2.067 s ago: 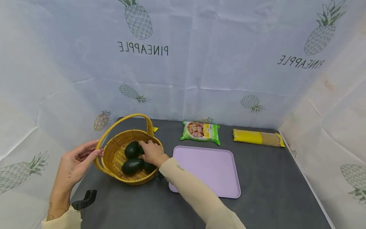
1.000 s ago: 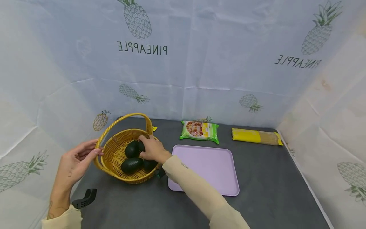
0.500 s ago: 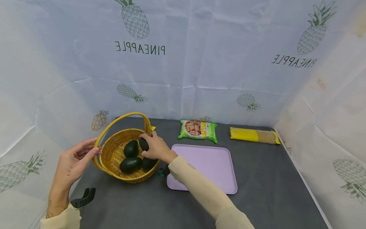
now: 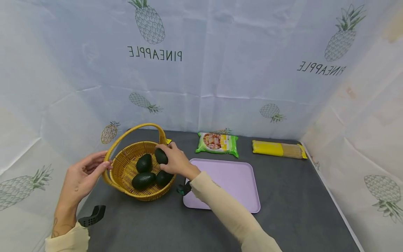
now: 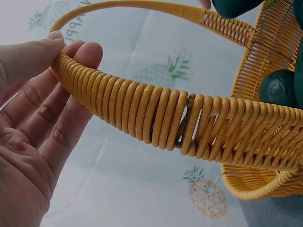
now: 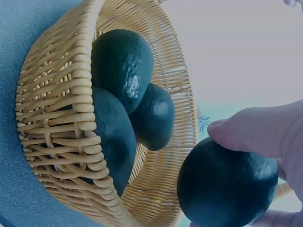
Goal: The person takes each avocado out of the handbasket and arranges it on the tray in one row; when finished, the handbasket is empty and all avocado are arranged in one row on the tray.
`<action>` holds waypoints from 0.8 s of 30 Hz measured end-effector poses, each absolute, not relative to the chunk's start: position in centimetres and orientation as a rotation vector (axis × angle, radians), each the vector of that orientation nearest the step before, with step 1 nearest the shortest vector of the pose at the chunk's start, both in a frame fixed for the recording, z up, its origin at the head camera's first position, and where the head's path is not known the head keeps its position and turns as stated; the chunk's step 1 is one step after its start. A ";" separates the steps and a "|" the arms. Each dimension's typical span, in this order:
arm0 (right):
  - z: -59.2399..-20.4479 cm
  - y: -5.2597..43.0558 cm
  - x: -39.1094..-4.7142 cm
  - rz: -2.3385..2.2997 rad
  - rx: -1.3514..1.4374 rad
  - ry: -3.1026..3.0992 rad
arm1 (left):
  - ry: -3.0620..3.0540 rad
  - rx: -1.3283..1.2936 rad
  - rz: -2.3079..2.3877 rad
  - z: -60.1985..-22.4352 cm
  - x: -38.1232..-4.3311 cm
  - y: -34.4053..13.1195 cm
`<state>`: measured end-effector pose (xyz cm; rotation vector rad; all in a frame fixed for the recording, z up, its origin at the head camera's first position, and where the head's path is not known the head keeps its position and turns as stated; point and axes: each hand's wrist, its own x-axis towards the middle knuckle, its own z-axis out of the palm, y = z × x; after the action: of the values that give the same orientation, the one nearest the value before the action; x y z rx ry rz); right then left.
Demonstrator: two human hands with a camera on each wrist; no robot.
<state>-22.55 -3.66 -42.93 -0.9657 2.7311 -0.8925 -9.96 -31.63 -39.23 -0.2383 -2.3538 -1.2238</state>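
A yellow wicker basket (image 4: 126, 157) with a tall arched handle stands on the left of the table. My left hand (image 4: 82, 176) grips that handle (image 5: 123, 101) on its near-left side, thumb and fingertips pinching it. In the right wrist view, an avocado (image 6: 227, 184) is held between the thumb and fingers of my right hand (image 4: 177, 161), raised at the basket's right rim. Three dark green avocados lie in the basket: one at the back (image 4: 144, 163), one in front (image 4: 143, 180) and one at the right (image 4: 163, 178).
A lilac tray (image 4: 226, 182) lies right of the basket, partly under my right forearm. Behind it is a green-edged food packet (image 4: 217, 143). A yellow pack of noodles (image 4: 278, 149) lies at the back right. Pineapple-printed curtains (image 4: 201, 70) enclose the grey table.
My right hand has gripped an avocado among the others and lifted it up and to the right, uncovering the right-hand avocado. The left hand keeps its hold on the handle.
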 end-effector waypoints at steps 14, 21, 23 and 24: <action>-42.7 -0.2 -22.3 -1.029 -0.912 2.802 | -2.365 -0.247 -1.234 -39.2 -9.9 -31.7; -43.2 2.7 -22.6 -1.104 -0.796 2.847 | -2.384 -0.224 -1.237 -39.1 -9.7 -31.6; -43.6 3.4 -22.7 -1.138 -0.761 2.850 | -2.389 -0.216 -1.240 -39.1 -9.7 -31.6; -43.8 3.7 -22.7 -1.153 -0.742 2.854 | -2.389 -0.215 -1.241 -39.1 -9.7 -31.6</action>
<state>-22.69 3.71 -43.78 -0.7424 2.8540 -1.1533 -9.71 -31.58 -39.12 -0.2151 -2.3894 -1.2414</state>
